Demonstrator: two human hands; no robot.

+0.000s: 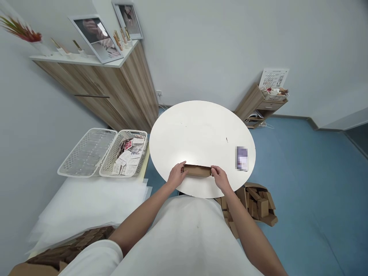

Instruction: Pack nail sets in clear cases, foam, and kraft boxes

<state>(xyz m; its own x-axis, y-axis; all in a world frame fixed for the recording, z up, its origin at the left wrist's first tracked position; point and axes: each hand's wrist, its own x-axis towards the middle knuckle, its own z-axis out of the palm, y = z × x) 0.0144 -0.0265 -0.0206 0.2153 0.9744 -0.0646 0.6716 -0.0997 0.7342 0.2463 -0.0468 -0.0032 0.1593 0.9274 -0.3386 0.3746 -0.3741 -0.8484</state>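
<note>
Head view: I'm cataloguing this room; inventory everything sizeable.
Table: 1, white, centre
Box: 1, brown, held
Blurred item: 1, purple, on table
Large basket: 1, white, left
Cards: many, whitish, in basket
Sheets: several, white, lower left
Cardboard: several, brown, bottom left
Carton: 1+, brown, floor right
Small boxes: several, brown, in carton
Cabinet: 1, brown, upper left
Frames: 2, white, atop cabinet
Plant: 1, reddish, upper left
Stand: 1, brown, upper right
Board: 1, white, upper right
Left hand: 1, box's left end
Right hand: 1, box's right end
Shirt: 1, white, bottom

Small packing room, with cartons [262, 208], basket [109, 160]
</note>
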